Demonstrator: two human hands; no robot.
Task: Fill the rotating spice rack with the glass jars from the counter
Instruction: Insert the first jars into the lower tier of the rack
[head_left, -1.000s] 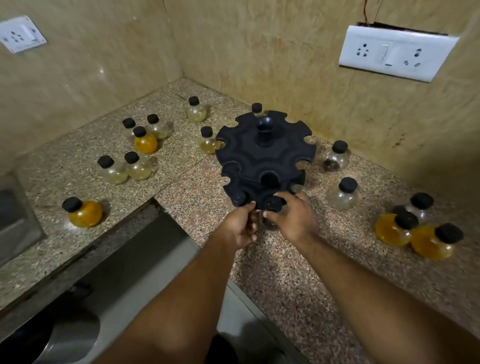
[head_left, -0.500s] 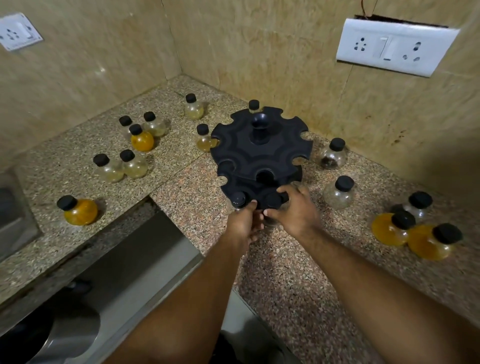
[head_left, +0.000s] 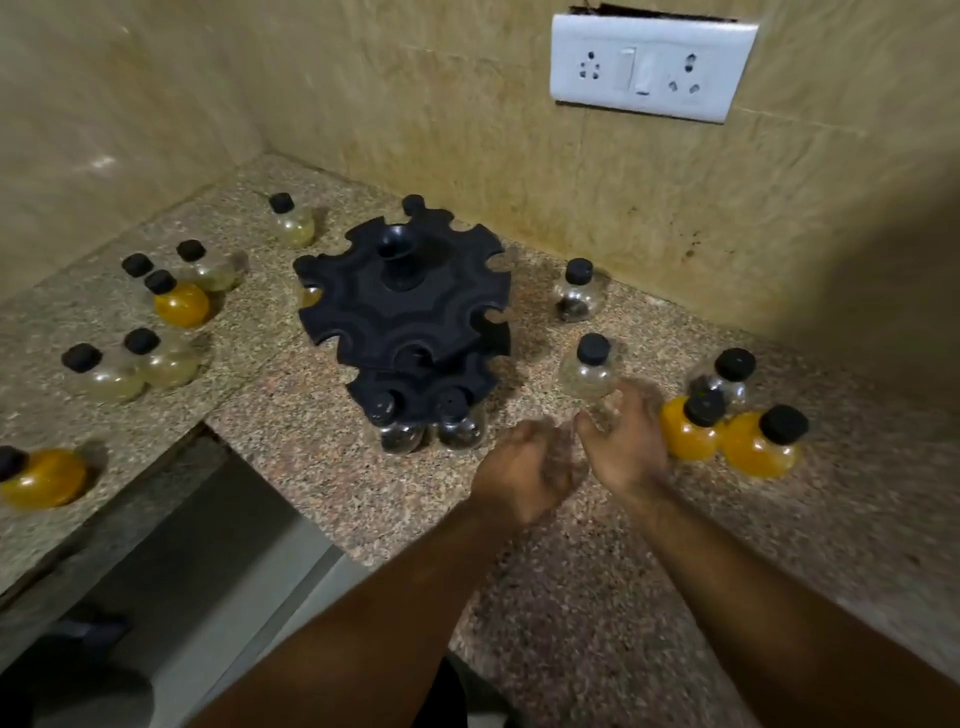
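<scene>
The black two-tier spice rack (head_left: 400, 306) stands near the counter's corner. Two jars with dark contents hang in its lower tier's front slots, one (head_left: 400, 428) beside the other (head_left: 460, 421). My left hand (head_left: 524, 473) hovers empty to the right of these jars, fingers loosely curled. My right hand (head_left: 626, 441) is blurred, fingers apart, just below a clear black-capped jar (head_left: 589, 371) on the counter. Whether it touches that jar I cannot tell. Two orange-filled jars (head_left: 691, 428) (head_left: 763, 441) stand right of my right hand.
Several more jars stand on the granite counter (head_left: 597, 597): a group at the left (head_left: 166, 358), an orange one at far left (head_left: 44, 475), one (head_left: 576, 291) right of the rack. A socket plate (head_left: 649, 67) is on the wall. The counter's edge (head_left: 291, 493) drops off at lower left.
Both hands have left the rack's lower front slots and moved right. A second jar now hangs there. The right hand has gone toward the clear jar.
</scene>
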